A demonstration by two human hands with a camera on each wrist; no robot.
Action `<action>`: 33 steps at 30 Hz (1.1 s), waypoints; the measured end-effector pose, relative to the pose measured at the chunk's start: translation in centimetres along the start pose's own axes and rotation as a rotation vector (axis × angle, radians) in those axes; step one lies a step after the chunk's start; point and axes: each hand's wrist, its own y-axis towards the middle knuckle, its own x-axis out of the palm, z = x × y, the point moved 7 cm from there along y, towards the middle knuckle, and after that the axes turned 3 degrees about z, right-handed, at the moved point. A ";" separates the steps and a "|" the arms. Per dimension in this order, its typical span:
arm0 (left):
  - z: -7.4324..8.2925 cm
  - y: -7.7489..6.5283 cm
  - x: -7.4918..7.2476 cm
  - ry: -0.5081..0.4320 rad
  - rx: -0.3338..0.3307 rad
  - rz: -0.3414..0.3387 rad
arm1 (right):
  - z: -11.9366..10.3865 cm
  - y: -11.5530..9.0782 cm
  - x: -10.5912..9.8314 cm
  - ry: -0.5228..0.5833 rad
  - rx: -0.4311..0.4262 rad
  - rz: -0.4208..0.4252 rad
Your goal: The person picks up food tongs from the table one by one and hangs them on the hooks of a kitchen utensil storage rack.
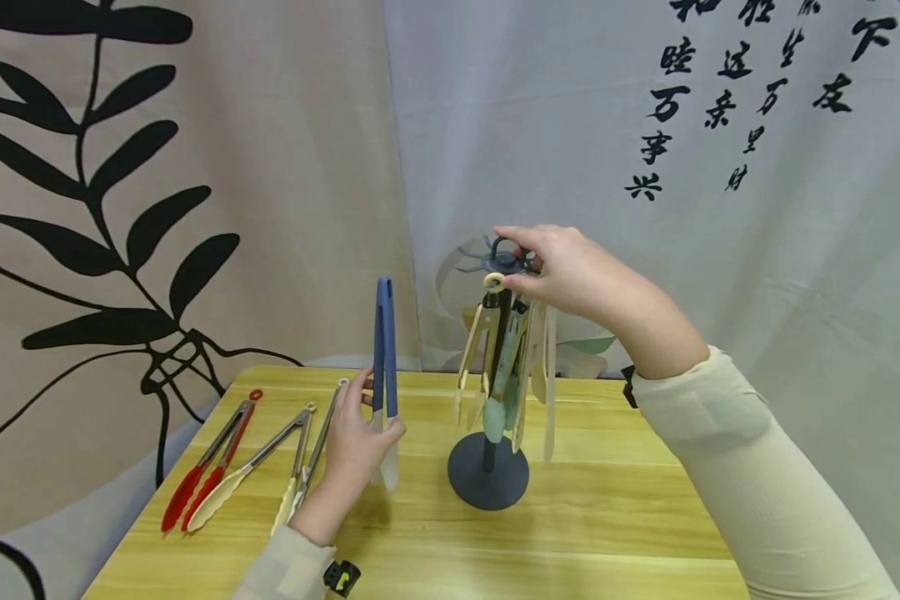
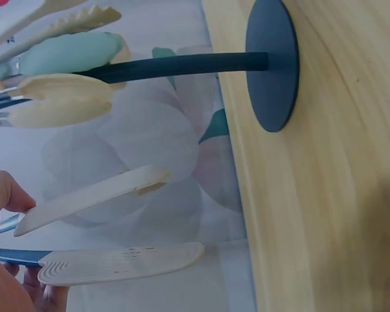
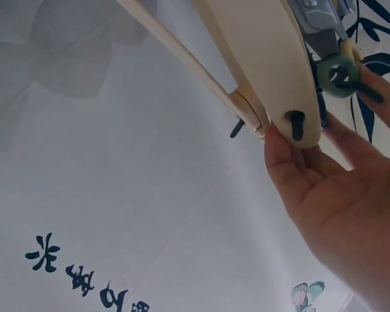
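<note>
Now, just left of the frame's centre, the left hand [image 1: 354,442] pinches blue-handled tongs [image 1: 391,358]; right of centre, the right hand [image 1: 562,267] curls around the dark rack's [image 1: 487,492] top.

Left hand: [image 1: 360,437] grips blue tongs [image 1: 385,367], hinge end up, pale tips down, held left of the rack.
Right hand: [image 1: 558,262] curled round the top of the dark rack [image 1: 487,472], thumb by a cream ring [image 1: 494,282].
Hanging: cream tongs [image 1: 482,342], green tongs [image 1: 501,400], more pale utensils partly hidden.
Table: [image 1: 615,517] wood grain; red tongs [image 1: 217,462] far left, cream-tipped tongs [image 1: 262,458] beside them, another steel pair partly behind left hand.
Backdrop: cloth [image 1: 307,167], black leaf print left, black characters upper right.
</note>
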 end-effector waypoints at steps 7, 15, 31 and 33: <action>1.5 0.1 -0.4 0.005 0.058 0.033 | 0.5 0.3 0.1 -0.011 0.015 -0.009; 3.2 0.2 -0.7 -0.012 0.124 0.060 | 0.8 0.7 0.1 0.000 0.037 -0.024; 4.7 0.2 -0.9 -0.027 0.178 0.072 | 0.2 0.9 0.3 -0.002 0.039 -0.028; 4.7 0.2 -0.8 -0.038 0.172 0.069 | 0.1 0.9 0.3 -0.007 0.036 -0.026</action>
